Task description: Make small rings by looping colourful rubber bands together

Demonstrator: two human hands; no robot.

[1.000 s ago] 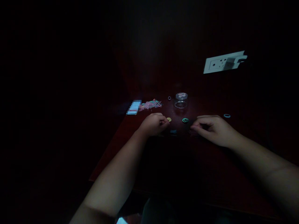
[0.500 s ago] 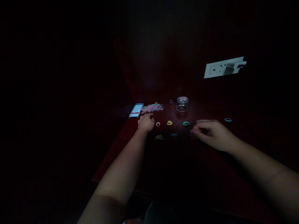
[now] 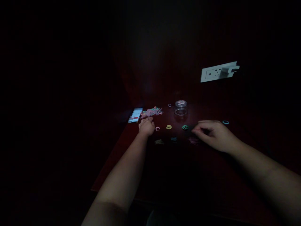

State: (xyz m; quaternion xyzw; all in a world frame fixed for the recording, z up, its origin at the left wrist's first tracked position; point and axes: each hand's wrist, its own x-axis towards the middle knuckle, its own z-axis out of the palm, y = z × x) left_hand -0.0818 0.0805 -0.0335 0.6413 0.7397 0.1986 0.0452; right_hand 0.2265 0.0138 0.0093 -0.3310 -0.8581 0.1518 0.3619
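Note:
At the near edge of a tangled pile of small, mostly pink and purple elastic bands (image 3: 150, 113) is my left hand (image 3: 147, 127), its fingers reaching forward and apart; the fingertips are hard to see. My right hand (image 3: 210, 135) is over the right part of the table, thumb and forefinger pinched together; anything between them is too small to make out. Just below those fingertips lies a dim purple-pink bunch of bands (image 3: 193, 140). Between the hands sit a pink band (image 3: 157, 129), yellow bands (image 3: 168, 127) and green bands (image 3: 185, 127).
Nearer me are a dull yellowish bunch (image 3: 159, 142) and a blue bunch (image 3: 173, 139). A lidded clear jar (image 3: 181, 110) stands behind, with a small purple ring (image 3: 169, 105) beside it. A lit phone (image 3: 135, 115), a light blue ring (image 3: 225, 122) and a wall socket (image 3: 218, 72) surround the area.
The view has shifted slightly, moving the table items left and down. My right hand has drawn up and right from the purple-pink bunch, uncovering it. My left hand stays by the pile.

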